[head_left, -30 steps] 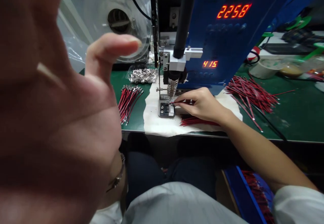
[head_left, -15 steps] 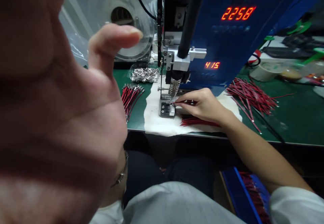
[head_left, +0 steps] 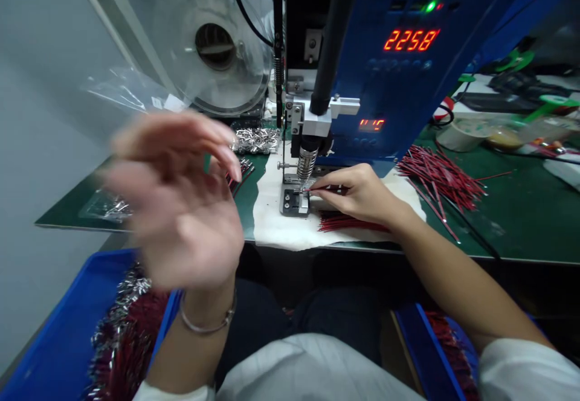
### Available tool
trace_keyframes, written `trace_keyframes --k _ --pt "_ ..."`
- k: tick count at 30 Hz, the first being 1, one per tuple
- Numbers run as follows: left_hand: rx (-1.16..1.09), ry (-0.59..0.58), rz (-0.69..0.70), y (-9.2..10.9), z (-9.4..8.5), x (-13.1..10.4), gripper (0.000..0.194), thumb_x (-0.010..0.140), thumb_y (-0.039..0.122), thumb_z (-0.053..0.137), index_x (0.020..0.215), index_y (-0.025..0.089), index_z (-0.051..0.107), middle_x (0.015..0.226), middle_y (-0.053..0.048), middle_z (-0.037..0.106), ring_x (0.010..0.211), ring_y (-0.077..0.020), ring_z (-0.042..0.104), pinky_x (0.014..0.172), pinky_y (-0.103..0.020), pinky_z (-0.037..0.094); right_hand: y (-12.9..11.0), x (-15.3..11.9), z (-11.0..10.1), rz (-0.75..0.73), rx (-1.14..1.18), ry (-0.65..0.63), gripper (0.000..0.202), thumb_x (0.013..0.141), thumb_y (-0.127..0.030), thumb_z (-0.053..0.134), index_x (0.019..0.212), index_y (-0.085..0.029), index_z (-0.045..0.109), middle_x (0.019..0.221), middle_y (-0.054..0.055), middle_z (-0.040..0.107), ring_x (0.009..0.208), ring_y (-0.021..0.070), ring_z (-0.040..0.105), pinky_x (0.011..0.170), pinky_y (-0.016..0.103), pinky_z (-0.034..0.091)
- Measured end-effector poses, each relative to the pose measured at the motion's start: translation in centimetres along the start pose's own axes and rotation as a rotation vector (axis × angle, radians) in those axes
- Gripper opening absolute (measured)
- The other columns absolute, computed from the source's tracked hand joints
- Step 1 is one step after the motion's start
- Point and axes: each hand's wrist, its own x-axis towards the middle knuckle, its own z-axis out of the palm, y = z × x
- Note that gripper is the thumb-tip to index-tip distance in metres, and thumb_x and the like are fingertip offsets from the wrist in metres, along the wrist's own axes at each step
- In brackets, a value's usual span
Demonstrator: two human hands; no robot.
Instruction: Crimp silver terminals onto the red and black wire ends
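My right hand (head_left: pixel 362 192) pinches a thin red-and-black wire (head_left: pixel 343 190), its end lying at the small black fixture (head_left: pixel 290 203). Just above that fixture hangs the machine's spring-wrapped tip (head_left: pixel 307 162). Beneath my right hand a bundle of red and black wires (head_left: pixel 344 222) rests on a white sheet (head_left: pixel 281 232). My left hand (head_left: pixel 194 220), smeared by motion, is raised over the left side of the bench with its fingers apart and nothing seen in it. Partly behind it lie wires with metal ends (head_left: pixel 244 173).
The blue machine (head_left: pixel 385 87) with red digits stands behind. A bag of small metal parts (head_left: pixel 256 140) lies left of it, a pile of red wires (head_left: pixel 446 177) to its right. Blue bins (head_left: pixel 58 334) holding wires sit low on both sides. A clear reel (head_left: pixel 176 57) stands at the back.
My left hand has moved away from the camera, down toward the bench, uncovering the left bin and wall. My right hand keeps its pinch at the fixture. The view has shifted slightly.
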Motion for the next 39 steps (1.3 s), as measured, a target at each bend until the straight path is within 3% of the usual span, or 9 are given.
trace_keyframes --k 2,5,7,13,20,39 --pt "0.083 -0.087 -0.043 -2.8 -0.5 -0.3 0.014 0.084 0.032 0.063 0.083 0.018 0.063 0.072 -0.002 0.058 0.059 -0.0109 0.049 0.050 -0.025 0.036 0.0 0.0 0.0 0.001 0.000 -0.007 0.017 0.086 -0.020 0.060 0.089 -0.012 0.075 0.084 0.007 0.076 0.070 0.0135 0.070 0.064 0.019 0.048" --pt "0.266 -0.170 -0.254 -6.4 -1.6 -1.2 0.014 0.081 0.030 0.067 0.084 0.017 0.062 0.075 -0.003 0.060 0.065 -0.0110 0.053 0.052 -0.022 0.038 0.1 0.0 0.0 -0.003 -0.009 -0.024 0.017 0.086 -0.019 0.060 0.089 -0.012 0.075 0.083 0.007 0.076 0.068 0.0133 0.069 0.062 0.019 0.048" --pt "0.344 -0.253 -0.368 -7.4 -2.1 -1.6 0.017 0.078 0.031 0.070 0.084 0.017 0.062 0.078 -0.003 0.062 0.066 -0.0114 0.054 0.052 -0.022 0.039 0.2 0.0 0.1 -0.006 -0.014 -0.031 0.015 0.085 -0.017 0.061 0.087 -0.012 0.075 0.082 0.007 0.076 0.067 0.0128 0.069 0.062 0.019 0.047" --pt "0.402 -0.365 -0.477 -7.5 -2.4 -2.0 0.015 0.075 0.027 0.072 0.080 0.016 0.065 0.079 -0.003 0.065 0.070 -0.0125 0.057 0.063 -0.024 0.044 0.3 0.0 0.1 -0.004 -0.020 -0.017 0.014 0.083 -0.016 0.063 0.088 -0.012 0.075 0.078 0.005 0.075 0.060 0.0106 0.066 0.058 0.018 0.045" --pt "0.417 -0.387 -0.568 -7.7 -3.2 -2.3 0.018 0.069 0.028 0.078 0.081 0.016 0.070 0.078 -0.003 0.068 0.061 -0.0106 0.054 0.054 -0.023 0.039 0.4 0.0 0.0 -0.019 0.021 -0.051 0.015 0.085 -0.016 0.061 0.089 -0.010 0.074 0.081 0.008 0.074 0.068 0.0126 0.067 0.064 0.020 0.046" --pt "0.453 -0.367 -0.562 -7.8 -2.9 -2.4 0.016 0.069 0.029 0.077 0.077 0.016 0.071 0.073 -0.004 0.067 0.055 -0.0101 0.050 0.049 -0.023 0.035 0.4 0.1 -0.1 -0.018 0.042 -0.093 0.016 0.088 -0.018 0.057 0.090 -0.013 0.072 0.080 0.008 0.070 0.068 0.0142 0.062 0.064 0.024 0.046"
